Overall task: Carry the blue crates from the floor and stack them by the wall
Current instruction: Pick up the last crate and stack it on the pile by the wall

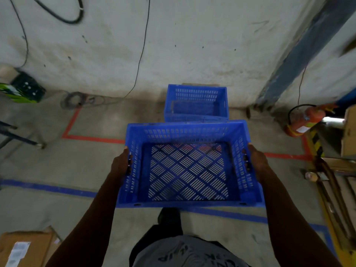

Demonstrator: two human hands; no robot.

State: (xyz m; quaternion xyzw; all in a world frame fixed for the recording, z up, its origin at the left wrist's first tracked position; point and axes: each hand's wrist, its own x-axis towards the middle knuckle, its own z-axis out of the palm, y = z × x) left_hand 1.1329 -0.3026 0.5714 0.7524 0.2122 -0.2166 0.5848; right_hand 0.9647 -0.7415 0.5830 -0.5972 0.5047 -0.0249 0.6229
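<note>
I carry an empty blue perforated crate (187, 162) in front of me, held above the floor. My left hand (121, 163) grips its left side with the fingers through the handle slot. On the opposite wall my right hand (256, 160) does the same. Beyond it, a second blue crate (196, 103) stands against the grey wall (173, 45), seemingly on top of another one whose rim shows beneath.
A red fire extinguisher (306, 120) stands at the right near a yellow pallet jack (331, 189) and a blue post (300, 60). Coiled cables (77, 100) and a black box (27, 87) lie at the left. A cardboard box (27, 247) sits bottom left. Red and blue tape lines mark the floor.
</note>
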